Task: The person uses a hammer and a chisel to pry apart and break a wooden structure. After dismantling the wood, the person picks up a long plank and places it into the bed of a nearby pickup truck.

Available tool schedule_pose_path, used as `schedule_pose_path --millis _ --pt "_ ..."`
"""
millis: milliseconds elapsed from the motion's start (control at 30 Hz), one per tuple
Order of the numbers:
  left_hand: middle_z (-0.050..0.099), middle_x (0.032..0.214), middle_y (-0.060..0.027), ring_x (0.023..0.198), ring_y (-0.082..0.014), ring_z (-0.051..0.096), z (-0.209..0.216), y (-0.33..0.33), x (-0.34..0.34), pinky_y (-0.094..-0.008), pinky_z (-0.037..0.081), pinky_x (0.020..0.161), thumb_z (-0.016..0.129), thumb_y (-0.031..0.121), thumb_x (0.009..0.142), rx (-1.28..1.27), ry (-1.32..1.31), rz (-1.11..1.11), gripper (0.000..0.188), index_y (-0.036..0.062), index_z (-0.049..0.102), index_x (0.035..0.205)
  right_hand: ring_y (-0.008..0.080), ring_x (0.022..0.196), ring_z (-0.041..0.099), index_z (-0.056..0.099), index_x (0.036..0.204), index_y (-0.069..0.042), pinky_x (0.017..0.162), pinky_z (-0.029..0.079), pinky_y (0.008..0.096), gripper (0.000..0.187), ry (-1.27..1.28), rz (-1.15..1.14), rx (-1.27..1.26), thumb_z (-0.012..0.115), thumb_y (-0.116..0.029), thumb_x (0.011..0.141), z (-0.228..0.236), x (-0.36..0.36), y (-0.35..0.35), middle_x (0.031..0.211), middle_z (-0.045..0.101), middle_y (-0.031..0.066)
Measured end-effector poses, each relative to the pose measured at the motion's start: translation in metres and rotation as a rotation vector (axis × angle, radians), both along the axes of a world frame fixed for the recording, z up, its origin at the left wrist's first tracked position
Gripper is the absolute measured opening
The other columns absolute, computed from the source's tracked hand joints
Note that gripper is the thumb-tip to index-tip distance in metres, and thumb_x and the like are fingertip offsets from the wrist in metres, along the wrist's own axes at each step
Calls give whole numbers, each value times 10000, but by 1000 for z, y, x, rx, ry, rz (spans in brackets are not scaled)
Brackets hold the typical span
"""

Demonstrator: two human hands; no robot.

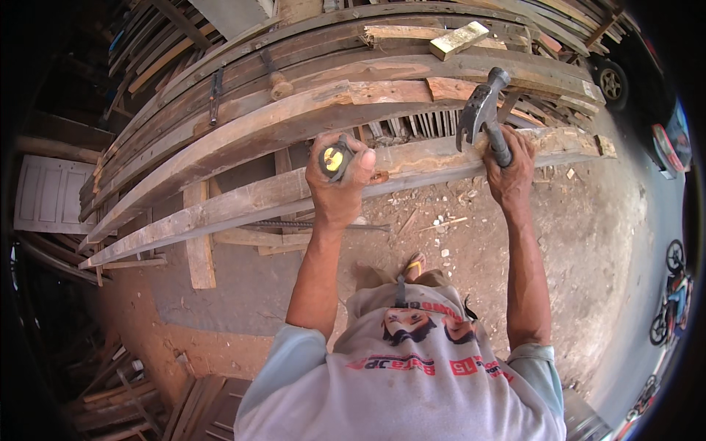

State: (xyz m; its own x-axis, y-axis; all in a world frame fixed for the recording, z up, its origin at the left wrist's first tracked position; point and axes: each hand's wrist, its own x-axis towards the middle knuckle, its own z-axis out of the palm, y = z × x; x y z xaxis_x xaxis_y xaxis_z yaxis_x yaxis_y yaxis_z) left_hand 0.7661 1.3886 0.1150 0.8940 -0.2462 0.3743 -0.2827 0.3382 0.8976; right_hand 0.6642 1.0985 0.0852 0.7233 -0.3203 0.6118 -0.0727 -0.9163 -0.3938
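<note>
My left hand (342, 195) is closed around a tape measure (334, 159), a dark round-edged case with a yellow disc facing up. It is over a long wooden beam (426, 159) that runs across in front of me. My right hand (515, 173) grips a claw hammer (482, 106) above the beam's right part. The hammer's striking face points away from me, and its claw is toward the left. A dark tubular handle part shows beside my fingers; the rest of it is hidden.
Beyond lies a second beam (294, 110) and stacked planks. On them rest a wooden-handled tool (278, 83), a slim dark tool (216, 97) and a pale wood block (459, 40). Wood chips (441, 224) litter the floor near my sandalled foot (415, 266). A motorcycle (671, 294) stands at right.
</note>
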Motion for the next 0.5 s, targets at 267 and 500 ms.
schedule_pose_path --millis 267,500 --pt "630 916 -15 853 -124 611 19 7 8 -313 539 757 819 203 866 233 52 -274 331 61 594 1064 322 1188 655 652 1272 -48 1111 416 459 407 16 24 22 743 -125 883 4 -4 -1 1218 709 157" --pt "551 808 38 747 -75 506 19 5 12 -285 474 689 808 141 875 309 -22 -289 237 79 581 891 206 659 623 642 1058 -5 621 494 361 398 353 13 503 767 -372 968 89 -53 85 718 644 122"
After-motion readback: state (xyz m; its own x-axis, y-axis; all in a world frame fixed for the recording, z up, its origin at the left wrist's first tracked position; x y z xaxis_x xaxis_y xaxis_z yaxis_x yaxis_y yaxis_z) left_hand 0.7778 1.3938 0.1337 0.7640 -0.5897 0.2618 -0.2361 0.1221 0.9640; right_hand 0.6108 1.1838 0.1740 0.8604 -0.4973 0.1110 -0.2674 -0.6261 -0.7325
